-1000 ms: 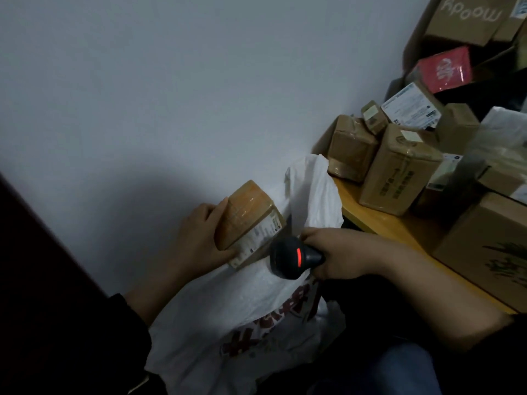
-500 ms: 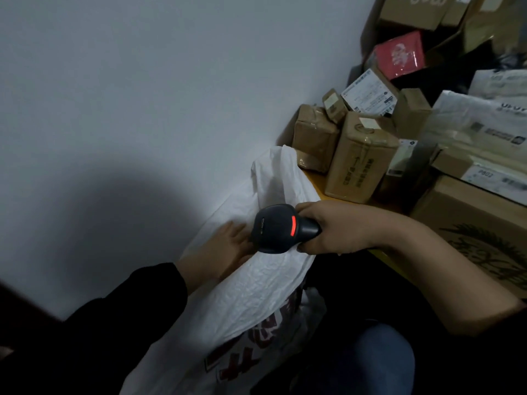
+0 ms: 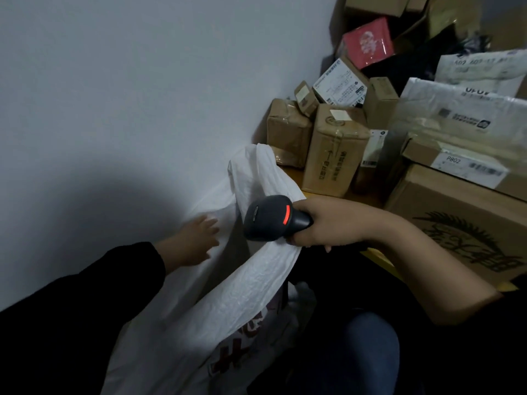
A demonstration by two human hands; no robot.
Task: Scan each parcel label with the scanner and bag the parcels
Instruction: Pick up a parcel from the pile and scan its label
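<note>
Many parcels [image 3: 333, 155] unbagged — left hand [image 3: 194, 243] slack, empty at bag [image 3: 256, 286], right hand [image 3: 328, 223] grips scanner [image 3: 268, 218]; next needs another parcel fetched.

Light is dim and grey-blue, with soft detail throughout. A broad dark shadow falls across the wall [image 3: 85, 212] at lower left. The left hand [image 3: 195, 243] is smeared by motion blur. The scanner [image 3: 269, 218] shows a glowing red strip. Wide-angle distortion tilts the parcels [image 3: 467, 212] at the right edge.

A plain pale wall [image 3: 128, 81] faces me; a yellow wooden tabletop [image 3: 379, 258] sits beside my blue-jeaned knee [image 3: 370, 352].
</note>
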